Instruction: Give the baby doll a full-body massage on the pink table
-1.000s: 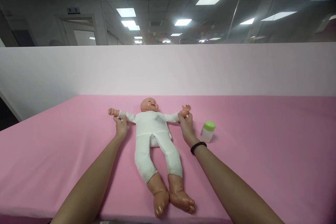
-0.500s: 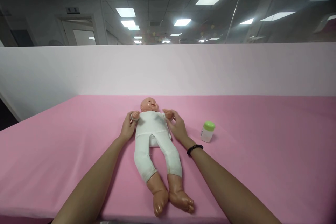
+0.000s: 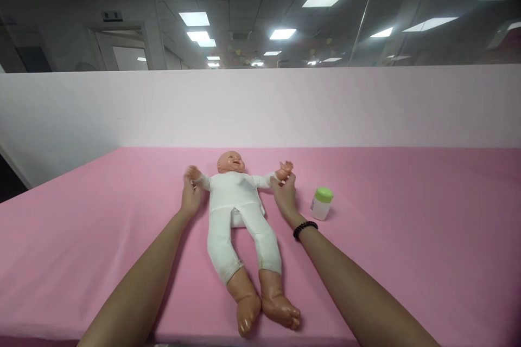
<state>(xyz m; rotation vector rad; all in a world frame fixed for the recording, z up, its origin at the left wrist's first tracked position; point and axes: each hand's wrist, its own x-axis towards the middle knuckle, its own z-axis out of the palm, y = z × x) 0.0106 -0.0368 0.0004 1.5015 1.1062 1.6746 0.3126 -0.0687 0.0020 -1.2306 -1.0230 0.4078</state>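
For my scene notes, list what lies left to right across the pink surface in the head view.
left hand → white-suited baby doll → right hand → black beaded bracelet → plastic jar with green lid

Left hand [image 3: 190,198], right hand [image 3: 285,199] holding baby doll [image 3: 234,200] arms on pink sheet [image 3: 407,211].

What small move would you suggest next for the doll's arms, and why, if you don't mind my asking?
I'd probably ease both arms in toward the chest: the left hand and right hand each hold a wrist of the baby doll, whose arms lie spread outward on the pink sheet.
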